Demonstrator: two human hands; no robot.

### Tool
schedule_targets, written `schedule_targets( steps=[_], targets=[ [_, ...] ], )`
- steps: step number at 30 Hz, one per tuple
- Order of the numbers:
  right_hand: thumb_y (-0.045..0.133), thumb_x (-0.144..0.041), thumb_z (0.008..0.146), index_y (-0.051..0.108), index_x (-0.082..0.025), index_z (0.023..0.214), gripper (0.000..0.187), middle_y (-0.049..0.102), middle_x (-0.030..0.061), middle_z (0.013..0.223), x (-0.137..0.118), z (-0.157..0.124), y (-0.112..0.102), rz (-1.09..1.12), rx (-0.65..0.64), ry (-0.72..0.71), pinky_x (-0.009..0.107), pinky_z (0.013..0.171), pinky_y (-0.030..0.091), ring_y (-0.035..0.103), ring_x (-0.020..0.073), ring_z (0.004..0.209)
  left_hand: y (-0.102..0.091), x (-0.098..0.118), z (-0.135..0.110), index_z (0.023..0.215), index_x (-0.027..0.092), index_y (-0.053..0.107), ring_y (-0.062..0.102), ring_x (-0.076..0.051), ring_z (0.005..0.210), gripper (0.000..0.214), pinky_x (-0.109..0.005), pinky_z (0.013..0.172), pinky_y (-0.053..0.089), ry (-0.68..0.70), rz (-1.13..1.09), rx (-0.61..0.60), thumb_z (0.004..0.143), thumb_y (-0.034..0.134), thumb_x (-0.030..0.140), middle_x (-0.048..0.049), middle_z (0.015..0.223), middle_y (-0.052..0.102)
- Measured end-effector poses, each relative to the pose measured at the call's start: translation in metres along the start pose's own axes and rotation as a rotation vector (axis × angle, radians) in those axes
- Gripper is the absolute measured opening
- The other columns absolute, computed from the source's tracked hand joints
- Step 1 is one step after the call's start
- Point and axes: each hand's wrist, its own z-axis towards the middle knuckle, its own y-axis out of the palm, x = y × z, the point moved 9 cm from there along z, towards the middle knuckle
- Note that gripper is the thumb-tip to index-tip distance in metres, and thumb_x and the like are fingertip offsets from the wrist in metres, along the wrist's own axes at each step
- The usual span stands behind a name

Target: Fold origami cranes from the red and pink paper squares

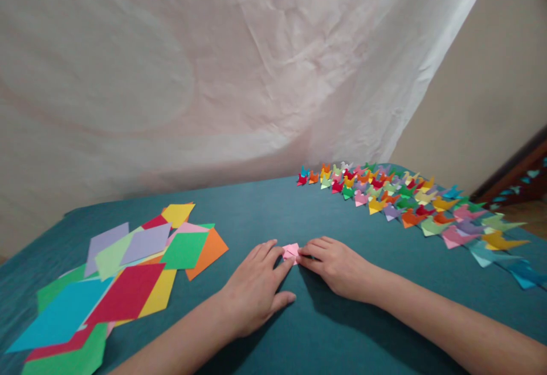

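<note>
A small piece of folded pink origami paper (290, 251) lies flat on the teal tablecloth between my hands, with creases across its top. My left hand (256, 284) rests at its left side, fingers stretched out and a fingertip on the paper's lower edge. The left thumb stands apart, off the paper. My right hand (333, 262) has its fingers bent and drawn together at the paper's right edge, gripping it there. Fingertips of both hands cover parts of the paper's sides.
Loose coloured paper squares (128, 289) overlap in a spread pile on the left. Rows of folded paper birds (384, 192) in many colours stand on the right. A pale hanging sheet (213, 78) backs the teal-covered table (239, 210).
</note>
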Motion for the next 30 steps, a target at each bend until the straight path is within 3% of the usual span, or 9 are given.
schedule_targets(
  steps=[4, 9, 22, 30],
  targets=[
    [0.049, -0.016, 0.088, 0.060, -0.015, 0.114, 0.028, 0.061, 0.0114, 0.105, 0.0001, 0.0010, -0.0020, 0.016, 0.002, 0.008, 0.036, 0.083, 0.042, 0.052, 0.0206, 0.097, -0.0010, 0.0011, 0.0004, 0.129, 0.021, 0.045, 0.033, -0.033, 0.129, 0.052, -0.047, 0.104, 0.031, -0.008, 0.017, 0.020, 0.084, 0.055, 0.045, -0.0117, 0.132, 0.047],
    [0.047, -0.015, 0.089, 0.059, -0.015, 0.117, 0.030, 0.058, 0.0098, 0.120, -0.0026, 0.0033, -0.0041, 0.060, 0.005, -0.008, 0.035, 0.088, 0.041, 0.051, 0.0198, 0.104, -0.0032, 0.0027, -0.0003, 0.129, 0.019, 0.045, 0.033, -0.032, 0.129, 0.054, -0.047, 0.104, 0.030, -0.027, 0.003, 0.025, 0.083, 0.056, 0.044, -0.0122, 0.133, 0.047],
    [0.048, -0.014, 0.087, 0.059, -0.015, 0.116, 0.031, 0.063, 0.0087, 0.112, -0.0022, 0.0060, -0.0043, 0.096, -0.002, -0.022, 0.036, 0.087, 0.039, 0.051, 0.0199, 0.100, -0.0034, 0.0052, 0.0021, 0.127, 0.016, 0.048, 0.033, -0.033, 0.129, 0.054, -0.046, 0.104, 0.030, -0.065, 0.062, -0.008, 0.083, 0.055, 0.047, -0.0130, 0.131, 0.049],
    [0.048, -0.013, 0.086, 0.061, -0.015, 0.114, 0.031, 0.064, 0.0094, 0.112, -0.0018, 0.0064, -0.0037, 0.098, 0.003, -0.026, 0.036, 0.086, 0.039, 0.052, 0.0199, 0.100, -0.0066, 0.0034, 0.0012, 0.121, 0.016, 0.053, 0.036, -0.033, 0.127, 0.050, -0.046, 0.102, 0.031, -0.065, 0.076, 0.034, 0.081, 0.057, 0.046, -0.0122, 0.124, 0.054]
  ],
)
